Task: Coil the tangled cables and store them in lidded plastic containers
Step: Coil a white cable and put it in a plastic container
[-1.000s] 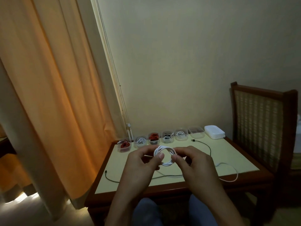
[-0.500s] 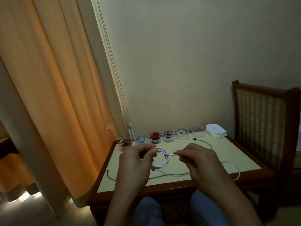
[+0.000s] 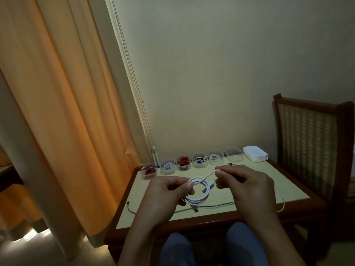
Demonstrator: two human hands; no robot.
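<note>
Head, left hand [image 3: 165, 194] pinches white coil [image 3: 197, 179], tail [image 3: 209, 174] up-right to right hand [image 3: 247, 187]

White cable coil [image 3: 198, 191] pinched between left hand [image 3: 165, 194] and right hand [image 3: 247, 186] above table [image 3: 269, 181].

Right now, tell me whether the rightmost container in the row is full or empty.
Empty: the rightmost container looks clear right through, with no cable coil visible inside it.

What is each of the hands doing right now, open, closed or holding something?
Left hand: closed, gripping the coiled white plastic-sheathed cable.
Right hand: closed, pinching that cable's loose end.
</note>
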